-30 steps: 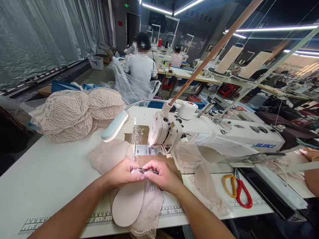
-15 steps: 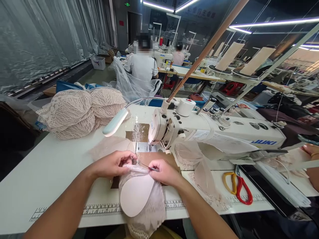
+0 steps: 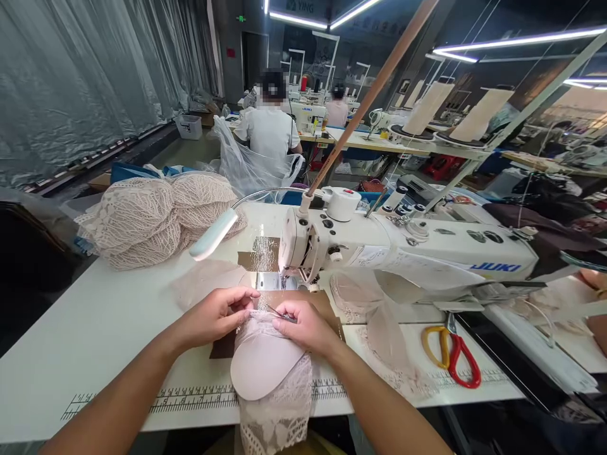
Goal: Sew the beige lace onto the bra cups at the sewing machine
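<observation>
My left hand (image 3: 220, 316) pinches the upper edge of a pale lace piece with its thumb and fingers. A smooth, rounded bra cup (image 3: 265, 365) lies on the lace fabric (image 3: 287, 417), whose patterned end hangs over the table's front edge. On the other side, my right hand (image 3: 306, 325) is closed around a thin, pointed metal tool that looks like tweezers (image 3: 287, 318), and its fingers also rest at the fabric's top edge. Just beyond both hands are the needle area and metal plate (image 3: 268, 281) of a white sewing machine (image 3: 360, 237).
Red-and-yellow-handled scissors (image 3: 455, 351) lie right of the hands. Sheer cup pieces (image 3: 386, 335) sit beside the machine. At the back left is a lace bundle (image 3: 156, 215), near a lamp head (image 3: 213, 234). A person in white (image 3: 270, 133) sits ahead.
The lace has been turned and spread lower, so more of its pattern shows below the cup. The cup now lies more sideways. My right hand has shifted slightly left with the tool.
</observation>
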### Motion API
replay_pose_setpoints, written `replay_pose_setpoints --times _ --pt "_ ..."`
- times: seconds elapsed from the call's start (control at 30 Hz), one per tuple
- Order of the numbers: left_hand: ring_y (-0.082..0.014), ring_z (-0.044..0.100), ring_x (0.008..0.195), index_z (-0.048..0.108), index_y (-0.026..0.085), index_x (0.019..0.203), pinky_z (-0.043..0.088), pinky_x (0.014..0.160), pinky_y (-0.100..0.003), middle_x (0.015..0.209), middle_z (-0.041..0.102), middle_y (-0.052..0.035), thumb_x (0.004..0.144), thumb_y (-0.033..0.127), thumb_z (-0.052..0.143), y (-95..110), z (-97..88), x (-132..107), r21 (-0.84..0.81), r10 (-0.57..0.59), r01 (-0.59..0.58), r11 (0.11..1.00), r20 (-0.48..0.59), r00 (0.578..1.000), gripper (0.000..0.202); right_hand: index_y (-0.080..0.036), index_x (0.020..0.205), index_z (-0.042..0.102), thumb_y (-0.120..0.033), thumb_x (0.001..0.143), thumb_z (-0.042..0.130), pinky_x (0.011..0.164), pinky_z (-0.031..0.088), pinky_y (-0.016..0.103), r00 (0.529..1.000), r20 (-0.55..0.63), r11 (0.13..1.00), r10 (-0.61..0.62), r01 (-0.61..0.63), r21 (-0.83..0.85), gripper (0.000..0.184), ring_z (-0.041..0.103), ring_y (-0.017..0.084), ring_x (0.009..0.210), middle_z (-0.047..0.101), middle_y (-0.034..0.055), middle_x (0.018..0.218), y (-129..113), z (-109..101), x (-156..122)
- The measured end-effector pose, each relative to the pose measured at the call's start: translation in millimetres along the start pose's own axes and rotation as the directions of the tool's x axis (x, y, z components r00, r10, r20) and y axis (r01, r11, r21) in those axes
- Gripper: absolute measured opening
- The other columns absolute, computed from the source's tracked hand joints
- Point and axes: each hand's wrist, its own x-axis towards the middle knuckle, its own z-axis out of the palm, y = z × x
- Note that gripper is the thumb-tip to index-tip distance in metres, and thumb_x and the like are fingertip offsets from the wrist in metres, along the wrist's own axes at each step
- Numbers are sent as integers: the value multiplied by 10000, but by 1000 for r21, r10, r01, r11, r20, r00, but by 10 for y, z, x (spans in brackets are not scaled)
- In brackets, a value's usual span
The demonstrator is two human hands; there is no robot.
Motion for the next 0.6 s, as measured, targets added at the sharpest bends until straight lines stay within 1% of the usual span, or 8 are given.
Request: replay_pose_setpoints --times 0.07,0.13,0.2,0.27,0.33,0.43,0.5,0.6 --pt "-178 563 839 591 174 1064 477 782 -287 904 590 -33 886 312 516 -5 7 -14 6 -8 8 1000 -27 1000 237 -164 755 629 -240 796 583 606 338 229 1000 -1 1000 6 -6 9 98 482 128 691 562 -22 724 0 -30 -20" --pt "-181 561 842 590 184 1061 467 734 -265 907 597 -33 873 331 540 -16 23 -40 45 -22 28 999 -116 993 244 -167 767 634 -241 798 578 603 343 228 1000 -23 1000 19 -19 2 98 489 130 685 569 -22 717 6 -53 -29" --pt "-157 534 729 605 177 920 421 612 -233 796 581 -13 881 395 531 -32 50 -81 85 -79 97 992 -199 977 233 -169 763 633 -238 792 581 605 349 227 998 -66 1000 25 -26 -17 91 496 131 684 575 -22 715 14 -74 -30" --pt "-123 462 582 564 165 735 334 503 -220 644 515 12 898 486 480 -47 96 -115 60 -197 209 976 -159 967 369 -169 756 631 -228 784 585 615 359 224 995 -102 999 18 -21 -24 81 503 130 695 585 -21 728 17 -92 -27" --pt "-99 408 516 539 159 696 281 468 -218 597 476 26 895 545 456 -55 156 -116 -26 -295 294 955 -20 955 443 -167 754 630 -223 781 583 610 363 217 994 -107 1000 16 -17 -6 78 502 126 694 588 -22 737 17 -102 -22" --pt "-76 356 503 580 154 1022 262 471 -205 641 471 45 840 567 548 -63 232 -15 -233 -296 309 922 92 951 453 -163 764 624 -238 782 584 559 338 210 997 -74 999 33 -30 44 87 474 112 641 557 -29 701 24 -102 -19" --pt "-69 298 496 488 155 1245 218 459 -196 625 424 67 782 560 628 -83 241 111 -334 -279 302 893 118 953 631 -162 782 620 -247 783 580 530 319 208 997 -53 996 58 -54 73 94 454 106 607 536 -34 675 43 -99 -21" --pt "-66 237 489 476 123 1277 156 443 -197 613 364 74 748 572 642 -145 191 336 -300 -261 284 911 113 959 714 -165 776 612 -257 791 571 526 304 207 994 -68 996 82 -80 38 102 450 106 604 531 -34 666 88 -113 -27"
